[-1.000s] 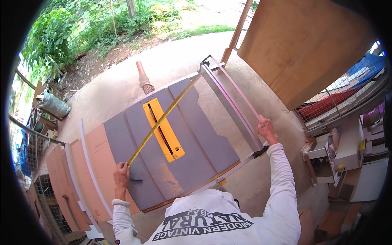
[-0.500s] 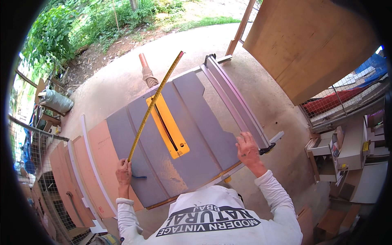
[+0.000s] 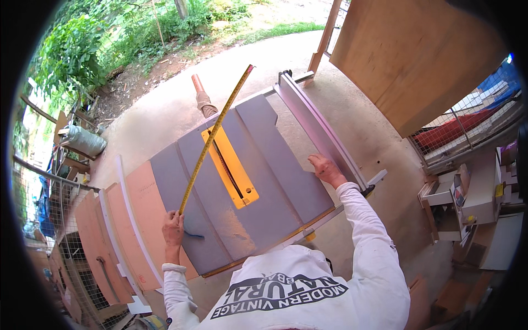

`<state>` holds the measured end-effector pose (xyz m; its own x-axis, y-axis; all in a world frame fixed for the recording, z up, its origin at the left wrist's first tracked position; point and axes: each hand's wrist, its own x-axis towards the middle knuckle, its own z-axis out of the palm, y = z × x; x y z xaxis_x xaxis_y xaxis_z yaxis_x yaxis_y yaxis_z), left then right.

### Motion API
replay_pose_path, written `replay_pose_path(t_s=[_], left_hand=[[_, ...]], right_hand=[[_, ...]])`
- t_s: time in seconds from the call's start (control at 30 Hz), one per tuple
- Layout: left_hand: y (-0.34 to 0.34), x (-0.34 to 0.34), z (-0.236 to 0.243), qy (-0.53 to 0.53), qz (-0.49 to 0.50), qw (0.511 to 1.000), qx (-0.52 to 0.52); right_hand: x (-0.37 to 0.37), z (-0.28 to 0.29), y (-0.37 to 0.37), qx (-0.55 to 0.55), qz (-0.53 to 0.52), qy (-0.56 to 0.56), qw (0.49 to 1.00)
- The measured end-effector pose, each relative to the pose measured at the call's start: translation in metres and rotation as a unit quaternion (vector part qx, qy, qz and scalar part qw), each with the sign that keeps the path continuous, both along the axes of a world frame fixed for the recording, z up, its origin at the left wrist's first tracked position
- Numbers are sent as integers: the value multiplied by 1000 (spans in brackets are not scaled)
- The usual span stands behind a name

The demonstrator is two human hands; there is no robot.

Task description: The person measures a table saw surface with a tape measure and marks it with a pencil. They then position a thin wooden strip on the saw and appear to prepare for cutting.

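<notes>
Tape [image 3: 206, 147], long, thin and yellow, slants over the bench [image 3: 264, 159]. It goes from the left edge to past the far edge, where its free tip pokes out. On the way it crosses the far end of the yellow plate [image 3: 236, 166] set in the bench top. The left hand [image 3: 173, 226] has its fingers pinching the tape beside the left edge, where the brown board [image 3: 151, 192] meets the bench. The right hand [image 3: 329, 170] is at the right edge, near the long metal bar [image 3: 324, 129]. Its fingers look bent, but they are small in this view, so I cannot tell if they are pressed together. Sawdust [image 3: 234, 231] lies by the near edge.

A tight pinch is best here, since a long strip with 1 end loose can flop or twist. 2 hands make it steadier, 1 near each end. It helps to lay the tape flat, pull it straight and read it from right above. Keep fingers away from the slot [image 3: 226, 165].
</notes>
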<state>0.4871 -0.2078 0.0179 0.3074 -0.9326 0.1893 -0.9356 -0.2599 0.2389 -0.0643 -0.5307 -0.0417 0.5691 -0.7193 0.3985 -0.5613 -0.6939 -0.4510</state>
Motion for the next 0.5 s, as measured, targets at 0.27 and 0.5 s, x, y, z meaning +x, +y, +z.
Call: replay_pose_path(t_s=[0.27, 0.5], left_hand=[[-1, -19, 20, -55, -72, 993, 80], [-17, -60, 21, -120, -194, 958, 174]], right_hand=[[7, 49, 69, 58, -64, -101, 991], [-47, 48, 243, 204, -227, -167, 937]])
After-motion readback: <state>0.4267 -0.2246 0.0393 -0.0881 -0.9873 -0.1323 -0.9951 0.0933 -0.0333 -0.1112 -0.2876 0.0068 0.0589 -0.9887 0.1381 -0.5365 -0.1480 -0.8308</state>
